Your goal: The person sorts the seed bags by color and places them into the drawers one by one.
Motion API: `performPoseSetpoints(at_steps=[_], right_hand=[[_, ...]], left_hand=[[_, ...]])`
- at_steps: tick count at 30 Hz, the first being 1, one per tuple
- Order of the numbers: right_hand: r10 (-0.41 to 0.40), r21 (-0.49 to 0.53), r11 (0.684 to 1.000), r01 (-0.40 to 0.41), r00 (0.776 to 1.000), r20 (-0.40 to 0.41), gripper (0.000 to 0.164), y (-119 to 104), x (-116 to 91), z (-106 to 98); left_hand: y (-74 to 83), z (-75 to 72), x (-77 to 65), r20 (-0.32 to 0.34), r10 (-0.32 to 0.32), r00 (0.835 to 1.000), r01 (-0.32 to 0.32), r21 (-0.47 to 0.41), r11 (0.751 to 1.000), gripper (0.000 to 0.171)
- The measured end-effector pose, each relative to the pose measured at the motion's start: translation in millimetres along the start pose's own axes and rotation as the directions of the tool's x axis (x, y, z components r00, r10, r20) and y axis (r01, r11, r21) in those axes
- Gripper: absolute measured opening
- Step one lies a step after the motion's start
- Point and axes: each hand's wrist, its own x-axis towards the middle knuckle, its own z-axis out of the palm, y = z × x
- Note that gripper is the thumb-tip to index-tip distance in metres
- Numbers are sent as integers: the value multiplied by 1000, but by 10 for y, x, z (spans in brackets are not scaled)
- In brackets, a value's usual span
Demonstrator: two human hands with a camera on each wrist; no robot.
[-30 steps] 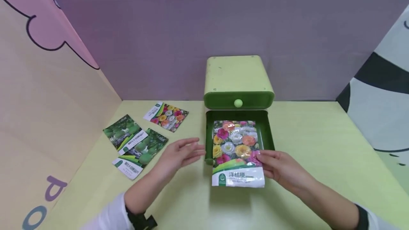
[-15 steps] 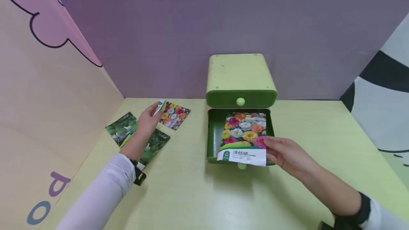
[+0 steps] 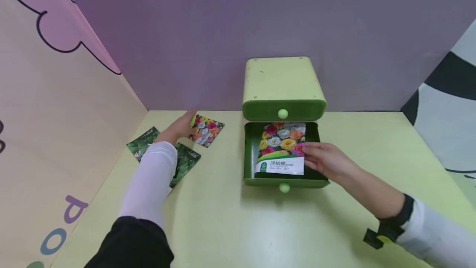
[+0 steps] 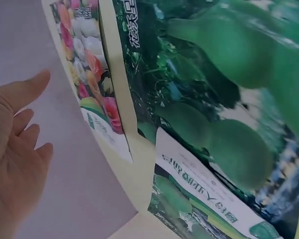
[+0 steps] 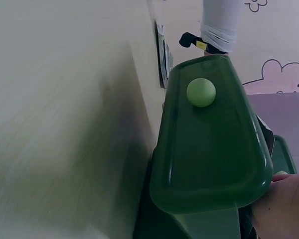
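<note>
My right hand [image 3: 331,161] pinches the right edge of a flower seed packet [image 3: 284,144], which lies over the pulled-out green lower drawer [image 3: 262,182]. White, yellow and pink blooms cover that packet above a white label band. At the back left, my left hand [image 3: 181,127] is beside a second flower packet [image 3: 208,131]. In the left wrist view the thumb and loosely bent fingers of the left hand [image 4: 17,134] stand apart from this packet [image 4: 84,55], holding nothing. Two green gourd seed packets [image 3: 187,160] lie partly hidden under the left forearm.
A pale green two-drawer box [image 3: 280,80] stands against the purple back wall [image 3: 208,40], its upper drawer [image 3: 260,111] closed. In the right wrist view the lower drawer's front [image 5: 214,149] with its round knob [image 5: 201,92] looms close. A printed panel [image 3: 67,106] borders the table's left side.
My left hand has gone from beside the drawer to the flower packet at the back left. My right hand has moved its packet away from me, further over the drawer.
</note>
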Motion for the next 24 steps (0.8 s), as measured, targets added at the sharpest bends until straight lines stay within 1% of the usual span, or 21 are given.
performPoseSetpoints(at_steps=[1,5,7,8,10,12,14,15,17,19,21,22,23,24], right_hand=[[3,-6,1000,-3,1000,-1,58,-4,18,-3],[21,-34,999,-21,1000,-6,57,-4,75,-9],[33,-52,998,-34,999,-14,56,1,89,-11],[41,-59,997,-42,999,-20,56,6,94,-15],[51,-73,996,-53,998,-29,57,18,96,-25],[54,-85,995,-57,998,-33,57,30,96,-36],[50,-95,994,-53,998,-34,57,36,91,-39],[43,-99,994,-46,999,-28,57,38,86,-40],[36,-111,993,-38,999,-17,59,35,75,-32],[30,-123,992,-31,1000,-7,59,25,61,-17],[27,-124,992,-27,1000,1,60,9,43,-3],[28,-121,992,-28,1000,3,60,-1,32,6],[28,-116,993,-28,1000,4,60,-11,22,13],[27,-109,994,-26,1000,7,60,-20,12,19]], left_hand=[[-10,-4,37,8,-16,1000,16,-11,1000,84],[-39,6,123,55,-96,994,96,12,995,82],[-20,20,155,67,-118,991,118,-3,993,87],[-4,30,170,76,-122,990,122,4,992,89],[39,53,197,91,-117,989,113,51,992,91],[82,76,212,112,-108,988,92,133,987,92],[110,102,220,127,-107,986,78,214,974,91],[122,112,219,129,-115,985,81,241,967,91],[143,131,215,136,-119,983,77,282,956,91],[168,151,206,134,-133,982,89,292,952,93],[213,168,194,140,-136,981,82,333,939,94],[240,180,186,140,-132,981,74,359,931,93],[282,186,166,134,-139,981,80,371,925,88],[337,190,140,156,-136,978,42,492,870,83]])
